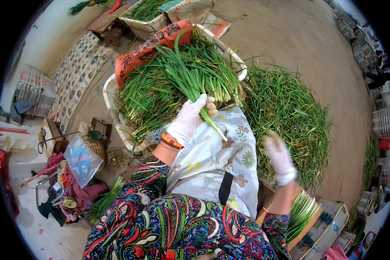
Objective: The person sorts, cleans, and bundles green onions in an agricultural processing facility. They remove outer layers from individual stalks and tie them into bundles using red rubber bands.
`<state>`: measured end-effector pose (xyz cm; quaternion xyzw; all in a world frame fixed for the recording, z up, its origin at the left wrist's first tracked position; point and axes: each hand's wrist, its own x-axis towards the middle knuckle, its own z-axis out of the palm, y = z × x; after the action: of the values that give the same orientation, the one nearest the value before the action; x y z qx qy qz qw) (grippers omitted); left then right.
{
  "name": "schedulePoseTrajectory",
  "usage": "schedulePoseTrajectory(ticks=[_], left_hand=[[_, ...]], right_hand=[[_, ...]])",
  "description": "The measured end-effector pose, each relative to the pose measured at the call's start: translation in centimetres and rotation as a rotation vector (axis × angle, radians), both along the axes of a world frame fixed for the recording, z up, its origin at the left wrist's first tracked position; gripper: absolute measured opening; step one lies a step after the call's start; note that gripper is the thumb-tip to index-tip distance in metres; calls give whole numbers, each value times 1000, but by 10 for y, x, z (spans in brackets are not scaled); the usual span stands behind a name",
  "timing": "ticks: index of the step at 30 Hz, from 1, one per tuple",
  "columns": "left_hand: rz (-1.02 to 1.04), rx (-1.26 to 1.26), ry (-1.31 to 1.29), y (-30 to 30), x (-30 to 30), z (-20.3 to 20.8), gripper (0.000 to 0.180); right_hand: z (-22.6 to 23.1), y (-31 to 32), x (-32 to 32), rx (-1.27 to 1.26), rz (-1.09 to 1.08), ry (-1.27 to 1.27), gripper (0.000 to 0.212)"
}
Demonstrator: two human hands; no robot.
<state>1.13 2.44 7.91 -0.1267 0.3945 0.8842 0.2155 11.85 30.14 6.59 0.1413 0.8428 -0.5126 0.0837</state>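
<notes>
My left hand [190, 115], in a thin white glove, is closed round a few garlic chives [207, 116]. Their pale ends point down over my patterned apron [212, 151] and the green leaves spread up and away. Under them, a pile of loose garlic chives [147, 93] fills a white plastic basket [109, 97] in front of me. Off to the right, away from the basket, is my right hand [279, 160], gloved too; its fingers are smeared by motion, and I cannot see anything in them.
A heap of green leaves [290, 121] covers the floor right of the basket. An orange sack [138, 60] drapes its far rim. At lower right stands a box of neatly laid chives [303, 212]. Bags and cloths [76, 182] lie at left; another filled crate [145, 28] stands behind.
</notes>
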Motion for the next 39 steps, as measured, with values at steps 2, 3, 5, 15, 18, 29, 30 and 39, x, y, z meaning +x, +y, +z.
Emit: schedulePoseTrajectory(ticks=[2,3,5,15,18,29,30,39], left_hand=[[-2,-27,21,-2,5,-28,23],[-47,-130,10,4,10,-25,23],[-197,-284,80,14,24,-6,30],[-286,124,-138,-19,61,-16,29],[-340,27,-188,-45,62,-24,25],[-329,-200,-113,-66,98,-2,29],[-326,-205,-124,-64,97,-1,30],[-75,-18,-282,-63,88,-34,28]], right_hand=[[-4,-85,-5,-97,248,154,49],[-4,-117,-11,-42,269,64,42],[-18,-135,-28,-174,233,5,30],[-30,-155,-11,521,613,652,31],[4,-143,-16,152,449,-316,31],[-4,-171,-68,-523,349,-308,42],[-8,-172,-68,-491,402,-283,38],[-13,-169,-35,-537,191,-75,23]])
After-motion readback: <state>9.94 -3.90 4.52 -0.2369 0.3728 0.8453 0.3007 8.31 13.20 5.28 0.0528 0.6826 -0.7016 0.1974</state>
